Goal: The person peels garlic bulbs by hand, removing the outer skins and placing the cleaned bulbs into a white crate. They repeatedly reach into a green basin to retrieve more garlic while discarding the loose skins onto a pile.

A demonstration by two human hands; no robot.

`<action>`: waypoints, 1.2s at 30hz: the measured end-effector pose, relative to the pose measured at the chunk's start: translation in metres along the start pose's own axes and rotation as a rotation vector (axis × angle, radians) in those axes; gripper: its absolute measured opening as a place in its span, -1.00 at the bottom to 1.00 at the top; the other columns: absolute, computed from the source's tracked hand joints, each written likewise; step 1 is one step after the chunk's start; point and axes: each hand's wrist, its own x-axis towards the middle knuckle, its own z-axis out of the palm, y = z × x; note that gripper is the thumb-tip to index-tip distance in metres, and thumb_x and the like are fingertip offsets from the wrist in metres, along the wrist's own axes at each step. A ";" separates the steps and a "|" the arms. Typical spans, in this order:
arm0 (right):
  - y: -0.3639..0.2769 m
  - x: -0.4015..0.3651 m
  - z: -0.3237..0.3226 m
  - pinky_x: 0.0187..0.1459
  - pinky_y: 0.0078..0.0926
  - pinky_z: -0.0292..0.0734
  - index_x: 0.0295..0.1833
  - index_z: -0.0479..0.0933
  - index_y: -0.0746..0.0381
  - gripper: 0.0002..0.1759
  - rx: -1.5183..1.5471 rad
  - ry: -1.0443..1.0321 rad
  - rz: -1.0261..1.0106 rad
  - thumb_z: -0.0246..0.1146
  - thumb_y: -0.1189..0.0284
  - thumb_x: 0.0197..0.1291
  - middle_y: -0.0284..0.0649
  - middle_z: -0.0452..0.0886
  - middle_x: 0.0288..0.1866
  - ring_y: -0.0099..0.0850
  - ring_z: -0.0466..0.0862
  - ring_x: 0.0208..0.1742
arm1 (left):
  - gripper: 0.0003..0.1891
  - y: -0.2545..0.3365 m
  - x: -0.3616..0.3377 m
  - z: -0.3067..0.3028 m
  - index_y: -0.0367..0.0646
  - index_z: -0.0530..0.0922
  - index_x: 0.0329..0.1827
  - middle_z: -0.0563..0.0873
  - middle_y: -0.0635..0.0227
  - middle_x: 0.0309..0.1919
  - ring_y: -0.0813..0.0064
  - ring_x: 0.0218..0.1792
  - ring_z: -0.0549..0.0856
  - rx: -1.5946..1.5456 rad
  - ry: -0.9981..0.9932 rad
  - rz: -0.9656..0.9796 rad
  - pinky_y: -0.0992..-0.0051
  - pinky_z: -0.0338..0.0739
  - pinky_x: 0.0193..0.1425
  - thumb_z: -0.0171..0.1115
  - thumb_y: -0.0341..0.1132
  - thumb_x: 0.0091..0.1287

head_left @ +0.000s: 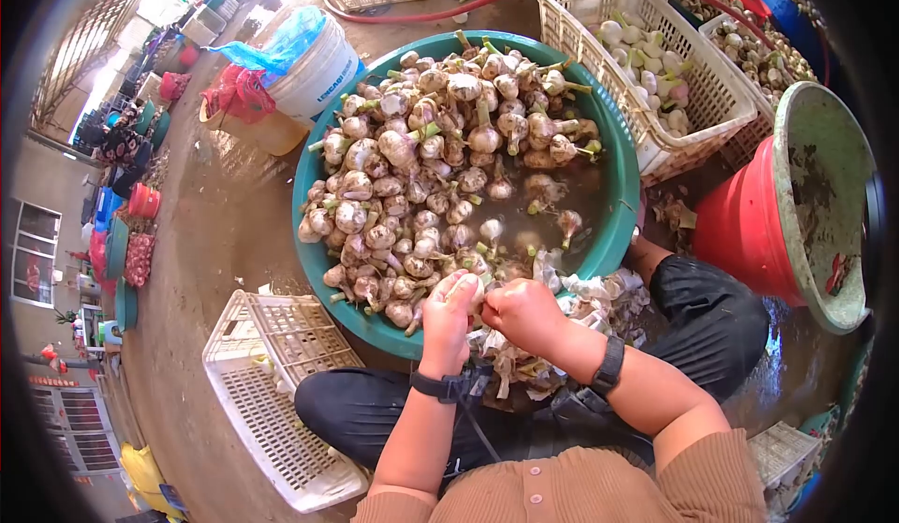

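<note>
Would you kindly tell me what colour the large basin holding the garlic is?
The basin is teal green; head view.

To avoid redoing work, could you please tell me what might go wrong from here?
The garlic bulb held by the left hand and right hand sits right over the basin rim; it might slip back among the unpeeled heads in the murky water. The loose skins heaped by the rim could also slide in.

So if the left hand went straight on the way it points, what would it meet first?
Probably the garlic pile in the green basin: the left hand, holding a bulb, points over the near rim at it. Height above the pile is unclear.
</note>
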 end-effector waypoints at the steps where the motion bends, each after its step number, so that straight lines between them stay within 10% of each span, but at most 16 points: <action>1: 0.001 -0.001 0.001 -0.47 -0.41 0.50 -0.53 0.54 0.21 -0.89 0.037 -0.023 0.080 0.21 0.42 -0.07 -0.22 0.56 -0.62 -0.38 0.62 -0.47 | -0.66 -0.002 -0.001 -0.002 -0.28 0.48 0.02 0.63 0.48 -0.36 0.78 -0.47 0.53 0.002 -0.003 -0.001 0.77 0.31 -0.53 0.23 -0.31 0.23; 5: 0.023 -0.004 0.005 -0.40 -0.49 0.52 -0.36 0.62 0.25 -0.70 0.960 -0.228 0.822 0.17 0.23 0.20 -0.34 0.58 -0.52 -0.56 0.55 -0.48 | -0.60 -0.007 -0.003 -0.001 -0.29 0.41 0.12 0.61 0.43 -0.32 0.73 -0.48 0.52 -0.106 -0.105 -0.018 0.72 0.31 -0.55 0.13 -0.29 0.26; 8: 0.011 -0.010 -0.004 -0.34 -0.47 0.54 -0.35 0.62 0.24 -0.71 1.378 -0.120 0.942 0.15 0.26 0.24 -0.35 0.61 -0.42 -0.53 0.57 -0.40 | -0.54 -0.006 -0.001 -0.003 -0.29 0.32 0.23 0.60 0.37 -0.21 0.67 -0.38 0.56 -0.181 -0.217 0.032 0.70 0.40 -0.46 0.06 -0.32 0.27; 10: 0.006 -0.013 -0.007 -0.31 -0.46 0.52 -0.29 0.61 0.28 -0.76 1.371 -0.186 0.920 0.16 0.33 0.22 -0.26 0.64 -0.38 -0.49 0.60 -0.31 | -0.53 0.001 -0.002 -0.001 -0.30 0.33 0.23 0.60 0.35 -0.19 0.58 -0.31 0.60 -0.190 -0.335 0.084 0.66 0.49 -0.30 0.05 -0.28 0.28; 13: 0.010 -0.016 0.001 -0.33 -0.42 0.44 -0.24 0.58 0.33 -0.79 0.233 0.219 0.067 0.16 0.39 0.18 -0.08 0.61 -0.37 -0.36 0.58 -0.42 | -0.54 0.007 0.004 -0.008 -0.31 0.36 0.20 0.58 0.30 -0.13 0.53 -0.18 0.60 0.110 -0.304 -0.003 0.53 0.52 -0.09 0.12 -0.34 0.25; 14: 0.012 -0.015 0.003 -0.33 -0.42 0.44 -0.24 0.58 0.33 -0.79 0.233 0.222 0.067 0.16 0.39 0.18 -0.08 0.61 -0.37 -0.36 0.58 -0.42 | -0.55 0.008 0.006 -0.009 -0.32 0.37 0.18 0.57 0.29 -0.10 0.54 -0.14 0.59 0.392 -0.299 -0.017 0.50 0.52 -0.06 0.15 -0.37 0.23; 16: 0.014 -0.013 0.007 -0.41 -0.45 0.41 -0.32 0.58 0.33 -0.80 0.653 0.219 0.540 0.12 0.43 0.20 -0.13 0.62 -0.41 -0.40 0.58 -0.47 | -0.51 0.011 -0.008 -0.008 -0.31 0.39 0.17 0.57 0.21 -0.04 0.41 -0.05 0.59 0.469 -0.340 0.075 0.42 0.49 0.03 0.22 -0.46 0.14; 19: 0.027 -0.005 -0.006 -0.42 -0.58 0.49 -0.21 0.53 0.31 -0.79 1.406 0.045 1.012 0.05 0.40 0.29 -0.26 0.62 -0.34 -0.51 0.61 -0.40 | -0.54 0.014 -0.016 0.000 -0.28 0.48 0.09 0.58 0.09 -0.01 0.18 -0.02 0.60 1.201 -0.329 1.104 0.38 0.44 0.12 0.25 -0.52 0.06; 24: -0.002 -0.012 -0.025 -0.22 -0.55 0.50 -0.06 0.50 0.32 -0.75 1.747 0.120 0.705 0.05 0.39 0.30 -0.25 0.59 -0.15 -0.51 0.58 -0.14 | -0.73 -0.017 0.002 -0.015 -0.19 0.53 -0.01 0.62 0.16 -0.08 0.26 -0.05 0.62 0.763 -0.145 0.930 0.35 0.52 0.05 0.21 -0.39 0.22; 26: -0.008 -0.034 -0.036 0.00 -0.53 0.43 0.03 0.46 0.34 -0.71 1.219 -0.008 0.490 0.04 0.39 0.31 -0.26 0.56 -0.07 -0.51 0.51 0.01 | -0.72 -0.020 0.008 -0.023 -0.14 0.52 -0.06 0.65 0.28 -0.16 0.39 -0.11 0.65 -0.523 -0.157 -0.010 0.39 0.59 -0.07 0.19 -0.17 0.28; 27: 0.002 -0.050 -0.035 0.09 -0.52 0.35 0.07 0.44 0.35 -0.69 1.075 0.081 0.401 0.06 0.41 0.30 -0.28 0.56 -0.10 -0.51 0.50 0.01 | -0.69 -0.018 0.009 -0.023 -0.08 0.51 -0.08 0.66 0.38 -0.26 0.50 -0.27 0.65 -0.685 -0.038 -0.155 0.48 0.62 -0.22 0.16 -0.07 0.27; 32: 0.029 -0.083 -0.108 0.02 -0.33 0.44 -0.10 0.48 0.34 -0.69 1.281 0.442 0.515 0.11 0.31 0.19 -0.08 0.59 -0.11 -0.26 0.59 -0.06 | -0.66 -0.022 0.017 -0.062 -0.05 0.52 -0.10 0.63 0.47 -0.37 0.64 -0.56 0.50 -0.748 -0.058 -0.393 0.66 0.43 -0.53 0.11 0.01 0.29; 34: 0.018 -0.073 -0.124 0.02 -0.29 0.47 0.01 0.47 0.32 -0.60 -0.132 -0.197 0.594 0.17 0.27 0.14 -0.02 0.56 -0.01 -0.13 0.58 -0.06 | -0.65 -0.019 0.016 -0.061 -0.05 0.52 -0.11 0.64 0.49 -0.39 0.64 -0.55 0.52 -0.536 -0.085 -0.220 0.68 0.38 -0.55 0.09 0.04 0.29; 36: 0.012 -0.067 -0.094 0.11 -0.29 0.39 0.17 0.39 0.30 -0.37 -0.341 0.062 0.374 0.19 0.07 0.12 0.04 0.40 0.19 -0.09 0.46 0.11 | -0.65 -0.016 0.011 -0.035 -0.07 0.51 -0.16 0.63 0.48 -0.43 0.65 -0.54 0.52 -0.444 -0.020 -0.196 0.64 0.40 -0.53 0.06 0.03 0.32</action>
